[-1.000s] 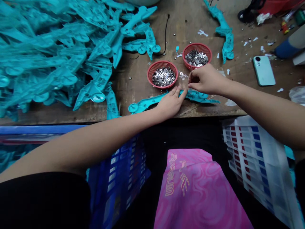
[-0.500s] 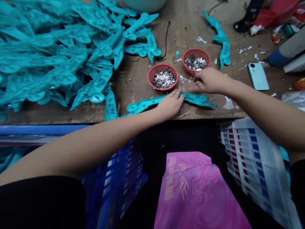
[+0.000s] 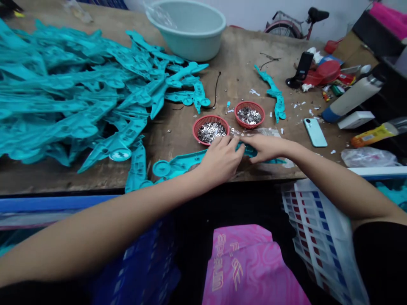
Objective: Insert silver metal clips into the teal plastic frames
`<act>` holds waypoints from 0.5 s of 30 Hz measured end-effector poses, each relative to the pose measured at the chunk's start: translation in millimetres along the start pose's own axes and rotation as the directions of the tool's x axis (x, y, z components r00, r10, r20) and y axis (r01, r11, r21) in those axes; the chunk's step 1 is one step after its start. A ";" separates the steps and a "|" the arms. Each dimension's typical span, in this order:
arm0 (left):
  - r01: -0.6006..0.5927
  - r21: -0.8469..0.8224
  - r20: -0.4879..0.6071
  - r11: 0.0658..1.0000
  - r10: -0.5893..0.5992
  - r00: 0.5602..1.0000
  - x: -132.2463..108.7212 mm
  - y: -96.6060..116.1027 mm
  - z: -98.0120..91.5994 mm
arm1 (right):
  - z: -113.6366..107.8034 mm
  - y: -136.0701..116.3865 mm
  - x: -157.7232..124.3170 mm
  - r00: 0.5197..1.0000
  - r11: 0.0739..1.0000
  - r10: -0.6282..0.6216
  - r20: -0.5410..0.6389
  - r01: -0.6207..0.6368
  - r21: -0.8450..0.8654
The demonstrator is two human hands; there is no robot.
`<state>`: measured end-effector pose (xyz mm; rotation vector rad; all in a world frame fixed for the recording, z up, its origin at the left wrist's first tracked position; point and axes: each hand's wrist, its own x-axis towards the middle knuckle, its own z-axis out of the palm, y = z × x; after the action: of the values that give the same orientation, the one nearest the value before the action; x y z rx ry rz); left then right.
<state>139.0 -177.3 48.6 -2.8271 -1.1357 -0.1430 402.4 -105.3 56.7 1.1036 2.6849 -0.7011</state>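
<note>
A long teal plastic part (image 3: 187,160) lies along the front edge of the table. My left hand (image 3: 220,160) is over its middle, fingers bent and gripping it. Right beside it, my right hand (image 3: 266,146) reaches onto the same part with thumb and fingers drawn in; anything small between them is hidden. Just beyond my hands stand a nearer red basket (image 3: 195,132) and a farther red basket (image 3: 249,125), both holding small shiny metal pieces (image 3: 212,131). A few loose metal pieces lie between the baskets and my hands.
A large heap of teal parts (image 3: 73,93) covers the left side. Behind are a pale basin (image 3: 197,44) and another teal part (image 3: 275,93). To the right lie a phone (image 3: 315,132) and a bottle (image 3: 354,97). A white crate (image 3: 305,212) stands below the table edge.
My right hand has moved from beside the farther basket to the teal part, next to my left hand. The camera view has tilted up, showing more of the table's back.
</note>
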 end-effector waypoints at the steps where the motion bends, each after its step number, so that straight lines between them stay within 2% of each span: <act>1: 0.002 0.009 -0.104 1.000 -0.001 0.995 -2.4 -1.8 -11.7 | -10.4 9.1 -7.8 0.998 1.000 0.023 -0.051 -0.022 0.011; 3: -0.063 0.006 -0.259 0.998 0.062 0.964 -4.7 -9.6 -29.5 | -33.5 37.7 -23.7 0.966 0.990 0.140 -0.218 -0.130 0.059; 4: -0.123 0.004 -0.301 0.992 0.119 0.946 -4.0 -15.1 -34.1 | -44.7 56.5 -29.8 0.919 0.969 0.247 -0.308 -0.228 0.097; 5: -0.196 0.008 -0.324 0.981 0.188 0.927 -1.8 -21.3 -35.3 | -55.0 77.4 -33.5 0.848 0.929 0.370 -0.378 -0.338 0.152; 6: -0.271 0.015 -0.333 0.962 0.261 0.906 1.6 -27.7 -33.1 | -63.9 99.5 -34.2 0.758 0.871 0.491 -0.430 -0.442 0.215; 8: -0.399 0.035 -0.330 0.916 0.388 0.861 10.9 -39.2 -20.7 | -76.9 143.6 -25.8 0.581 0.741 0.667 -0.467 -0.588 0.326; 10: -0.474 0.043 -0.310 0.879 0.463 0.830 20.2 -46.9 -3.1 | -83.5 182.1 -6.7 0.465 0.635 0.759 -0.456 -0.682 0.362; 12: -0.497 0.012 -0.264 0.868 0.482 0.835 26.0 -50.0 13.5 | -85.2 211.7 17.8 0.407 0.556 0.811 -0.420 -0.760 0.337; 15: -0.483 -0.070 -0.189 0.873 0.464 0.866 26.8 -47.8 28.8 | -80.6 241.3 51.8 0.391 0.502 0.844 -0.367 -0.817 0.283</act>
<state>126.7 -121.2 25.7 -3.0231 -0.3842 -0.4080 536.1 114.7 24.0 2.6189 1.8565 -0.3047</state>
